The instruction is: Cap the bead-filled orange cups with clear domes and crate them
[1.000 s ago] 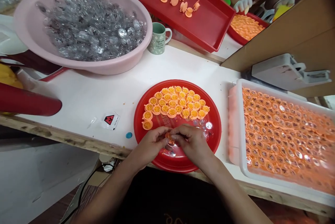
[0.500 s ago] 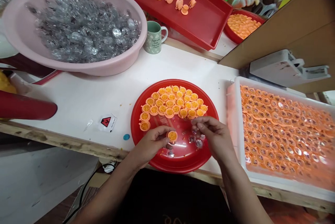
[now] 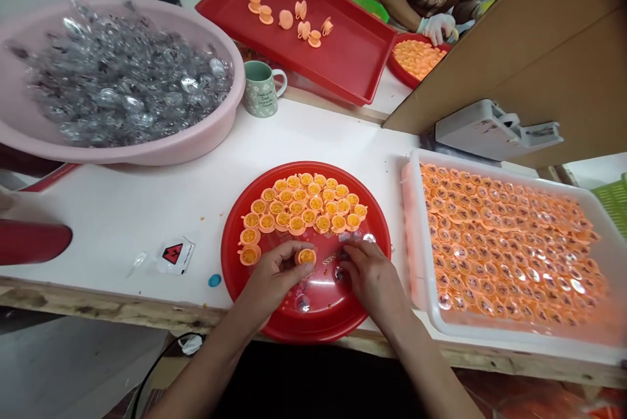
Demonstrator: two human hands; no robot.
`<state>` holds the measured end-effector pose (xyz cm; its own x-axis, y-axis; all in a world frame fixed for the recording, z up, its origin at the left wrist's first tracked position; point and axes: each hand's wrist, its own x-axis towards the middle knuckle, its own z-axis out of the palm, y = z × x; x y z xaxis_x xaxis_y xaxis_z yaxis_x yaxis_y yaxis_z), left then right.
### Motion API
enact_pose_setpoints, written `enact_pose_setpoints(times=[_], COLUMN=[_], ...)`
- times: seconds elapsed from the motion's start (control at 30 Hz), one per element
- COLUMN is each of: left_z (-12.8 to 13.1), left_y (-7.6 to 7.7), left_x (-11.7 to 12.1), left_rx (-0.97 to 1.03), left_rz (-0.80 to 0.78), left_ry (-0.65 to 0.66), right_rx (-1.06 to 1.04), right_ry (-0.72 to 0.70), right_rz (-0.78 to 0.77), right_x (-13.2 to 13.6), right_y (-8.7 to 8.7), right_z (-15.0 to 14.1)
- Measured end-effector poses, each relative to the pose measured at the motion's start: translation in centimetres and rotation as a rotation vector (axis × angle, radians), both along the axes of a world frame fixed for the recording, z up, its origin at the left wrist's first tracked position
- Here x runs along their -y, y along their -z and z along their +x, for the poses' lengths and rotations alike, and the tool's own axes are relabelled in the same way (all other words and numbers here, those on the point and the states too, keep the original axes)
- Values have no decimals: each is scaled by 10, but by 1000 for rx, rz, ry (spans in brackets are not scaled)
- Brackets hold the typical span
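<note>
My left hand (image 3: 274, 275) pinches a small orange toy cup (image 3: 307, 257) with a yellow filling, held upright above the near half of the round red tray (image 3: 274, 327). My right hand (image 3: 369, 275) is low over the tray's right side, its fingertips drawn together; what they hold, if anything, is hidden. A small clear disc (image 3: 339, 273) lies at those fingertips. Other clear discs (image 3: 302, 303) are scattered on the tray. Rows of filled orange toy cups (image 3: 296, 208) cover the tray's far half.
A pink basin (image 3: 215, 138) full of clear wrapped pieces stands left, beside a green mug (image 3: 260, 96). At right is a white bin (image 3: 438, 321) of orange cups. Behind, a red rectangular tray (image 3: 343, 60) holds several cups. A co-worker's gloved hand (image 3: 437, 29) works beyond the cardboard (image 3: 490, 73).
My right hand left the cup and moved right, then came down to the discs on the tray. My left hand keeps the cup. The whole view has shifted.
</note>
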<state>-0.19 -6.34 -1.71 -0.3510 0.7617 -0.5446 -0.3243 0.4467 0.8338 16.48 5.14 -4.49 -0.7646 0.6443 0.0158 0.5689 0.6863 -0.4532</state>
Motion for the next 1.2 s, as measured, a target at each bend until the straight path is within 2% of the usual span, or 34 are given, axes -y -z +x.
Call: enact_pose_setpoints(times=[0.17, 0.27, 0.33, 0.43, 0.5, 0.67, 0.77, 0.87, 0.97, 1.07, 1.2], left_z=[-5, -7, -6, -3, -1, 6, 8, 9, 9, 8, 8], left_y=[-6, -7, -7, -3, 0, 0, -5, -8, -7, -3, -2], left_x=[-1, -1, -1, -2, -3, -9, -12, -14, -14, -15, -16], left_rx=[33, 28, 29, 49, 63, 21, 15, 20, 43, 52, 46], left_rz=[-37, -52, -54, -22, -8, 6, 24, 24, 18, 26, 33], left_ry=[-67, -61, -40, -14, 12, 73, 110, 123, 132, 140, 146], right_rx=[22, 13, -33, -187, -292, -566, -697, -764, -738, -686, -716], right_ry=[-45, -36, -6, 119, 223, 327, 369, 409, 421, 413, 387], right_rz=[22, -3, -50, -184, -378, -1160, -1371, -1413, -1395, -1394, -1443], right_x=[0, 0, 0, -1, -3, -4, -1, 1, 2, 2, 2], right_y=[4, 5, 2, -3, -8, -14, -15, -15, -16, -18, -20], right_z=[4, 6, 8, 10, 13, 15, 10, 5, 3, 2, -1])
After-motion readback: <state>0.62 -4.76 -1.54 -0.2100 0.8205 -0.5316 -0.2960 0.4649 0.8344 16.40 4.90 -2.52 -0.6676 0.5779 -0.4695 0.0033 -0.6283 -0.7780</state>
